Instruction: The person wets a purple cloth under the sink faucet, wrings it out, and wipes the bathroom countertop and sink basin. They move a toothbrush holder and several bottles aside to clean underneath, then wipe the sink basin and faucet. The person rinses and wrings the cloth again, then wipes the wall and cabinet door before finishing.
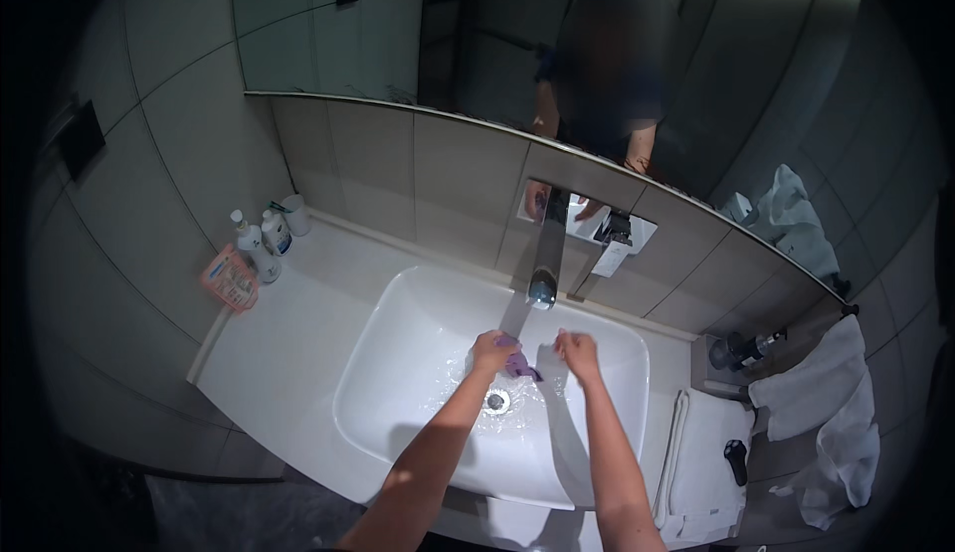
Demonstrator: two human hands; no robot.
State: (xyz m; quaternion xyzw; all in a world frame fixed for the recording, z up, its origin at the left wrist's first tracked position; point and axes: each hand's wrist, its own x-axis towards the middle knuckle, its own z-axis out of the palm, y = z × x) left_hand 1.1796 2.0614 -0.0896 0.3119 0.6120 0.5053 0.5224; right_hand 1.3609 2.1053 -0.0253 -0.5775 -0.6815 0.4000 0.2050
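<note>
My left hand grips a small, wet purple cloth item over the white washbasin. One end of it hangs limp to the right, and I cannot tell what kind of item it is. My right hand is held apart from it, over the basin's right side. Its fingers are curled and slightly blurred, so whether anything small is in them cannot be told. Above and behind both hands juts a wall-mounted spout. Water ripples around the metal drain.
A lever handle sits right of the spout. Pump bottles, a cup and a pink pouch stand at the counter's left. At right are folded white towels, a black shaver-like device, a dark dispenser and hanging towels.
</note>
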